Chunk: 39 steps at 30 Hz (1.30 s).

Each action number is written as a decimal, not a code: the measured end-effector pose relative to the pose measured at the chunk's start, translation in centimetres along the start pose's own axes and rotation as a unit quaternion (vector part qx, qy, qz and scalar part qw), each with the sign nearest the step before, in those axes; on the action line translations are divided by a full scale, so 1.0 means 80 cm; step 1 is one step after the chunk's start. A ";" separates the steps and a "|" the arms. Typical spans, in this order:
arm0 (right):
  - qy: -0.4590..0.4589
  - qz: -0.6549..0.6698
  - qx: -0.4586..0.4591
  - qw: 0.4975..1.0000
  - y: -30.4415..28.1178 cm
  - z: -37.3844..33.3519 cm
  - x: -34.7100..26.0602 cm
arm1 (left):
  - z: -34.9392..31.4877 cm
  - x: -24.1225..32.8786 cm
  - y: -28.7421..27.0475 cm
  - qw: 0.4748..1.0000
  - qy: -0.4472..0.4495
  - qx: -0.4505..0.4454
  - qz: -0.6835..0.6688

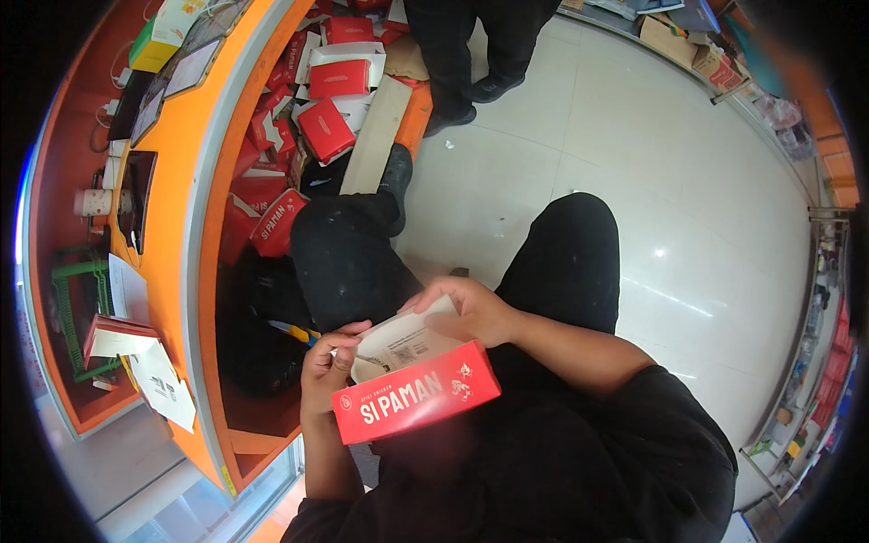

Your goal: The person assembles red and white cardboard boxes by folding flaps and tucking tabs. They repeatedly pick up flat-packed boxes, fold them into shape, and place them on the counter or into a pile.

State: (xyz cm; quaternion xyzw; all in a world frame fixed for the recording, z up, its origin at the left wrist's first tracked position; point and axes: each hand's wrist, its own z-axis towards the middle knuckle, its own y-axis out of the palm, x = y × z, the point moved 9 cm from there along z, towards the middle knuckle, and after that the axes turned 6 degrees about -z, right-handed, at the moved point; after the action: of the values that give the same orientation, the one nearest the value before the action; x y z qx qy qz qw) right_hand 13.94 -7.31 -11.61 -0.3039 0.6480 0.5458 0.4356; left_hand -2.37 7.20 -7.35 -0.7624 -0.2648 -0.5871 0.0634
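Over my lap I hold a red cardboard food box (pixel 418 395) with white lettering on its side and a plain pale inside. My left hand (pixel 331 364) grips the box at its left end, thumb on the near side of the wall. At the far edge, my right hand (pixel 463 309) holds the raised pale flap. Printing shows on the inner face of the flap. Some of the fingers of both hands are hidden behind the cardboard.
Many red boxes (pixel 326 129) lie heaped under the orange counter (pixel 163 299) at left. Another person's dark-trousered legs (pixel 450 54) stand ahead on the tiled floor (pixel 688 235). Flat printed card sheets (pixel 163 385) lie on the counter. Shelves (pixel 786 425) line the right side.
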 end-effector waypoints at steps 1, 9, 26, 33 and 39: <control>-0.013 -0.010 -0.003 1.000 -0.001 -0.001 -0.001 | 0.002 0.003 0.002 1.000 0.003 -0.004 0.023; -0.032 0.142 0.160 0.976 -0.016 -0.008 -0.032 | -0.004 0.005 0.008 0.953 0.046 0.037 -0.298; -0.196 -0.339 0.248 0.886 0.023 -0.052 -0.164 | -0.001 0.072 0.034 0.898 0.179 0.100 -0.389; -0.284 -0.367 0.008 0.886 0.067 -0.038 -0.188 | 0.008 0.084 0.028 0.907 0.146 0.138 -0.370; -0.118 -0.355 -0.077 0.924 0.099 -0.019 -0.140 | 0.008 0.080 0.052 0.911 0.101 0.163 -0.365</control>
State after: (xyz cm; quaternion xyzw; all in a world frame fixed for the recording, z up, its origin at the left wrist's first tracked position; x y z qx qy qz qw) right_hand 11.61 -7.96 1.99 -0.4806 0.3974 0.4352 0.6494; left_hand 1.27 6.06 -0.70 -0.5281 -0.6087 -0.5921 -0.0058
